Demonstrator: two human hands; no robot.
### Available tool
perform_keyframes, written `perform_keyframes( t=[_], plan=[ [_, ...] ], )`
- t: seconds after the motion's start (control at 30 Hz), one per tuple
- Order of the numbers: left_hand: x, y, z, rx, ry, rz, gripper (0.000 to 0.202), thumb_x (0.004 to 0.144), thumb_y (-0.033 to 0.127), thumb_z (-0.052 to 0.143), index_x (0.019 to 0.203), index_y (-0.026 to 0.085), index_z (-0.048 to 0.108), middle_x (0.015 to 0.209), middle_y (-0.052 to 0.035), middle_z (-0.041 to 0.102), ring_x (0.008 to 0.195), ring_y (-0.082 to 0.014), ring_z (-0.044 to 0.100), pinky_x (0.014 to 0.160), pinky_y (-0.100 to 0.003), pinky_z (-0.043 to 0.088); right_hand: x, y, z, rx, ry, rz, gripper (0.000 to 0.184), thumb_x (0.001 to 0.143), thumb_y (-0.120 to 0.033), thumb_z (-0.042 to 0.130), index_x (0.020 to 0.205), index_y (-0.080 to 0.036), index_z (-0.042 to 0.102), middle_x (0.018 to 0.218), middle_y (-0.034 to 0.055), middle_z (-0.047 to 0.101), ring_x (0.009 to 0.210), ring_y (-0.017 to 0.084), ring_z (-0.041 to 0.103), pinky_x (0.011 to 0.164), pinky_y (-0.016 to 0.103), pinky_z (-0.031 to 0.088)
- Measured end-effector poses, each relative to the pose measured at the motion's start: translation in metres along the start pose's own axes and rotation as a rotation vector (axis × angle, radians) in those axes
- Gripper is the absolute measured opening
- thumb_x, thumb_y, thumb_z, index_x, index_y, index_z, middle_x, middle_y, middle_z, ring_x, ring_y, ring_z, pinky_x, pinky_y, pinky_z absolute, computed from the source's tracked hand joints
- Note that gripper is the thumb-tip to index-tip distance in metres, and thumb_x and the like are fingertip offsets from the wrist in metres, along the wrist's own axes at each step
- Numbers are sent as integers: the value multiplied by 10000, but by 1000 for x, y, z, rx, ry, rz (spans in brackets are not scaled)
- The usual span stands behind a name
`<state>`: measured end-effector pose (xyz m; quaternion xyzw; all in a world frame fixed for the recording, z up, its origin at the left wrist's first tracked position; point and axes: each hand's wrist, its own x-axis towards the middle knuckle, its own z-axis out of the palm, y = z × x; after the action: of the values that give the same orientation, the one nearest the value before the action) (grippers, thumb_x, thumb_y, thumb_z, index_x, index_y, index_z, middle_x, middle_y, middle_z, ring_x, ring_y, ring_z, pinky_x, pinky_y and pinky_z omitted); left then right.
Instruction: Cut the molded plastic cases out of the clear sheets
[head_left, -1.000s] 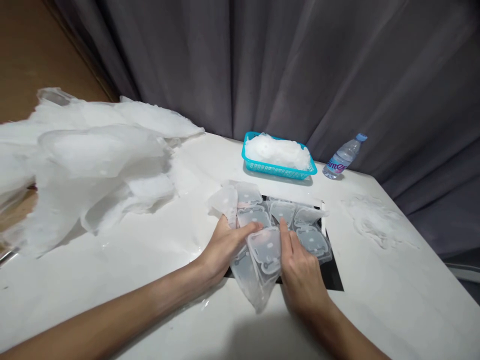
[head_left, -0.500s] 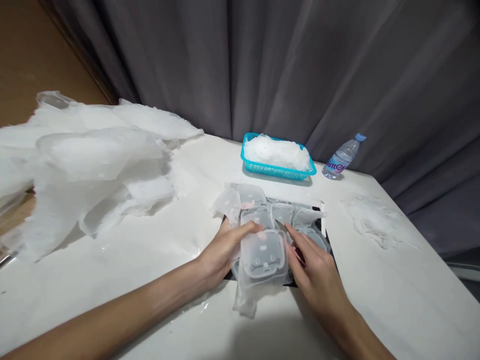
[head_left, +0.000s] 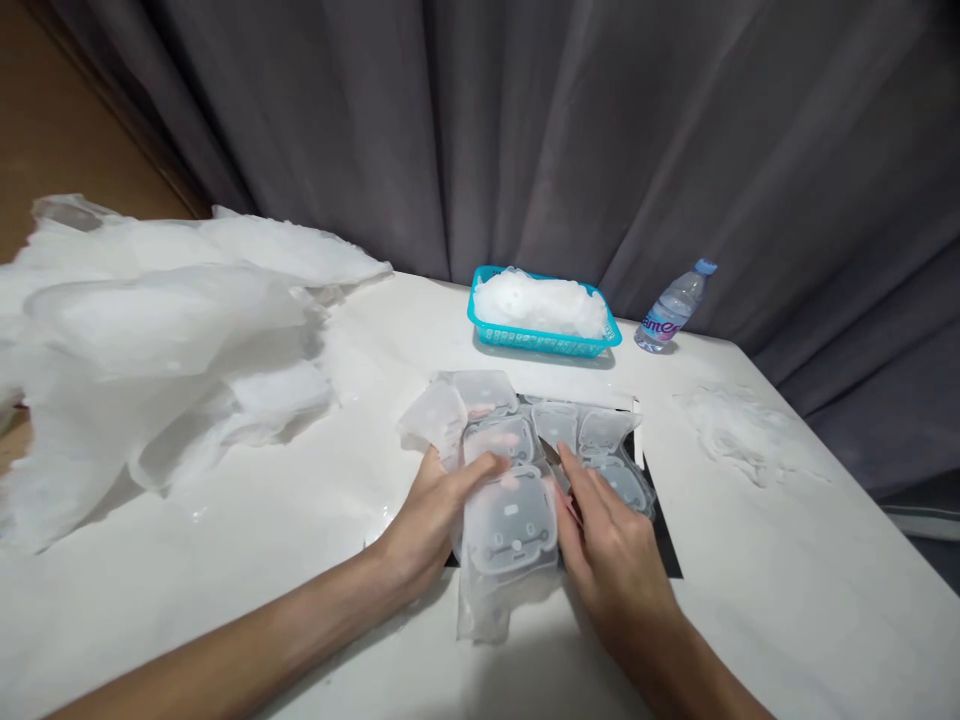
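Note:
A translucent plastic sheet of several moulded, rounded shapes (head_left: 510, 515) lies over a black mat (head_left: 666, 548) on the white table (head_left: 757, 610). My left hand (head_left: 424, 515) grips the sheet's left edge, with the thumb pressed on top of it. My right hand (head_left: 611, 545) is closed on a small knife (head_left: 553, 455). Its thin blade tip pokes out past the fingers and touches the sheet beside the nearest shape. The sheet's near end hangs off the mat toward me.
A big heap of white translucent sheets (head_left: 150, 330) covers the table's left side. A turquoise basket (head_left: 540, 345) filled with white pieces stands at the back, with a small water bottle (head_left: 667, 310) to its right. Thin scraps (head_left: 739, 430) lie at the right. A grey curtain hangs behind.
The front part of the sheet, tilted between both hands a second ago, now lies flatter and squarer. My right hand has shifted to its right edge, and the blade tip shows.

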<state>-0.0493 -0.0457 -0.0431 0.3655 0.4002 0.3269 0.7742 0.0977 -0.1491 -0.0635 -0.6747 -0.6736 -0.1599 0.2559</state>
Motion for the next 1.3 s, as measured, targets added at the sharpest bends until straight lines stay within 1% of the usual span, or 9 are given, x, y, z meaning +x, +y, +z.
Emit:
perform_keyframes(
  t=[0.17, 0.37, 0.5, 0.63, 0.83, 1.0, 1.13, 1.2, 1.3],
  plan=[
    [-1, -4, -1, -6, 22, 2, 699, 754, 272, 839, 1378, 283, 525, 1198, -57, 754, 1178, -305, 708, 916, -364, 586, -3, -2, 7, -98, -41, 7, 436, 1049, -109, 410, 1448, -7, 554, 1020, 189, 778, 752, 218, 771, 540, 251, 604],
    [-2, -4, 0, 43, 62, -1, 684, 750, 292, 836, 1367, 268, 541, 1124, -57, 746, 1073, -303, 733, 855, -369, 596, -3, 0, 18, -113, -187, -13, 669, 860, 40, 450, 1528, 3, 438, 1120, 199, 752, 768, 212, 755, 569, 252, 614],
    [-1, -4, 0, 21, 66, 20, 686, 741, 298, 835, 1365, 259, 551, 1059, -44, 742, 1003, -291, 742, 837, -368, 597, -4, -2, 19, -191, -140, -34, 528, 932, 43, 443, 1451, -11, 525, 1005, 151, 764, 657, 161, 728, 545, 209, 583],
    [-1, -5, -1, 31, 73, 35, 653, 746, 276, 822, 1348, 266, 568, 1026, -25, 740, 922, -254, 741, 816, -351, 597, -4, -6, 15, -260, -84, -30, 387, 1031, -53, 423, 1381, 29, 568, 912, 147, 756, 593, 169, 703, 455, 234, 543],
    [-2, -10, -4, 36, 98, 13, 655, 752, 255, 815, 1356, 287, 564, 1068, -20, 745, 886, -222, 735, 775, -316, 596, 1, -6, 12, -197, -133, 7, 431, 1042, -107, 443, 1445, 19, 531, 1009, 194, 759, 608, 185, 708, 468, 261, 560],
    [1, -12, -6, 89, 110, 77, 663, 772, 269, 813, 1381, 288, 554, 1126, -30, 746, 922, -231, 736, 773, -307, 596, -1, -3, 7, -132, -244, 28, 557, 917, 11, 431, 1463, -1, 540, 1099, 201, 775, 635, 201, 724, 519, 287, 604],
    [2, -10, -4, 75, 120, 103, 712, 737, 262, 843, 1383, 255, 541, 1104, -43, 744, 952, -249, 732, 809, -323, 598, -9, -1, 2, -67, -241, 16, 668, 841, 27, 426, 1501, -19, 512, 1145, 201, 775, 787, 240, 768, 591, 296, 634],
    [1, -11, -4, 71, 116, 90, 714, 754, 269, 837, 1395, 269, 524, 1116, -39, 739, 972, -251, 730, 826, -334, 600, -8, -1, 3, -71, -247, 12, 679, 854, 30, 418, 1527, -33, 487, 1151, 199, 774, 812, 242, 771, 618, 295, 640],
    [2, -13, -6, 60, 91, 75, 690, 768, 283, 834, 1389, 273, 533, 1130, -41, 736, 1013, -267, 730, 856, -359, 599, 2, -3, 7, -109, -278, 22, 578, 931, 2, 429, 1503, -12, 508, 1171, 230, 760, 821, 250, 778, 656, 303, 646]
  ],
)
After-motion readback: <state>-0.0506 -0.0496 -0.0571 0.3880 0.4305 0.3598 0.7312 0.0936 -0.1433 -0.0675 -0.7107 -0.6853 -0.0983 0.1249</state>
